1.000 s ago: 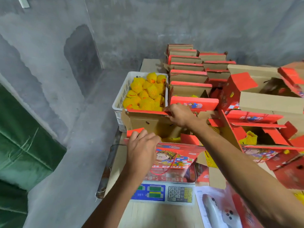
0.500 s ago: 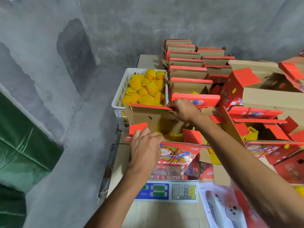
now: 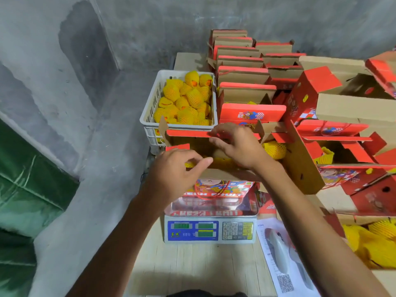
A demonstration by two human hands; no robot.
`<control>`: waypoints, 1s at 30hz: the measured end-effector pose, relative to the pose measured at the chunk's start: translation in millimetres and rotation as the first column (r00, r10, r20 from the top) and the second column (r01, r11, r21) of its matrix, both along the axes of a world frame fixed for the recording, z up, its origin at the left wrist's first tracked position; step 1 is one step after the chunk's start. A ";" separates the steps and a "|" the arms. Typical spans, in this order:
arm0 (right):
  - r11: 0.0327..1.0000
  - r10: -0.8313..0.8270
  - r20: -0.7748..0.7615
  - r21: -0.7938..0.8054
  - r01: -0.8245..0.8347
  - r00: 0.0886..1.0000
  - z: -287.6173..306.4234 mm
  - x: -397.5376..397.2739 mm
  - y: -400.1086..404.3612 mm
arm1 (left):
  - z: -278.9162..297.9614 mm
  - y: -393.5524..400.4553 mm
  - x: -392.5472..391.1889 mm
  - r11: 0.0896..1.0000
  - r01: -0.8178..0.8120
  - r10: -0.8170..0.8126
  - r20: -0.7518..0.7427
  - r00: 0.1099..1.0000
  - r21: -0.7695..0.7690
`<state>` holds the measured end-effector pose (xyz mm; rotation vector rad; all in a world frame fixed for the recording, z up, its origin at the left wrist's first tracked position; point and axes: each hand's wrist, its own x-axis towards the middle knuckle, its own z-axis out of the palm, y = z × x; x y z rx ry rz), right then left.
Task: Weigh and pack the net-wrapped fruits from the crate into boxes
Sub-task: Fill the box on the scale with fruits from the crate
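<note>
Box [image 3: 216, 187] sits on the scale [image 3: 211, 231], flaps up, printed red front toward the camera. Netted fruit [image 3: 222, 162] shows yellow inside it, between the two hands.

Left hand [image 3: 177, 170] at the box's near-left corner, palm down, fingers curled, forefinger stretched right along the near flap's edge; thumb hidden, so cannot tell whether it pinches the flap or only rests on it. Right hand [image 3: 237, 144] over the box's far side, fingers bent and loosely spread, tips at the red edge of the far flap [image 3: 188, 133]; motion blur there, grip unclear.

Crate [image 3: 150, 116], white, just behind the box on the left, heaped with more netted fruit [image 3: 188, 99]. The box's raised far flap covers the crate's near rim. Right of the crate, rows of open boxes [image 3: 242, 71] run back to the wall. More open red boxes [image 3: 342, 133] crowd the right side, touching the right forearm's far side; one holds yellow netting. Loose nets [image 3: 372, 247] at the right edge. Printed sheet [image 3: 276, 264] on the table [image 3: 192, 269] right of the scale.

Both forearms reach in from below, the right crossing over the sheet.
</note>
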<state>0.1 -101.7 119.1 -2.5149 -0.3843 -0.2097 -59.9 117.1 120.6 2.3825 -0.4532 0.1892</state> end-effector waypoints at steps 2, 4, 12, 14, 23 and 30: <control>0.995 -0.026 0.033 0.095 0.023 0.999 -7.7 -27.1 4.4 | -9.5 5.8 -2.9 0.996 0.013 -0.012 0.008 1.000 -0.092; 0.983 -0.079 0.074 0.171 0.066 0.994 -17.4 -56.5 10.2 | -21.8 10.4 -7.2 0.982 0.018 -0.011 0.035 0.999 -0.187; 0.616 -0.273 -0.030 0.762 0.199 0.962 -65.4 -157.4 46.4 | -66.0 37.6 -39.1 0.707 -0.358 0.282 -0.221 0.934 -0.610; 0.449 -0.239 -0.193 0.847 0.285 0.952 -81.8 -169.6 51.1 | -75.2 44.1 -46.8 0.561 -0.406 0.244 -0.325 0.914 -0.721; 0.213 0.080 -0.658 0.745 0.632 0.749 -136.8 -179.1 68.5 | -117.4 53.3 -77.5 0.210 -0.531 -0.054 -0.552 0.832 -0.821; 0.180 0.140 -0.680 0.732 0.657 0.719 -141.9 -174.2 77.9 | -131.1 65.8 -84.9 0.167 -0.543 -0.220 -0.568 0.793 -0.823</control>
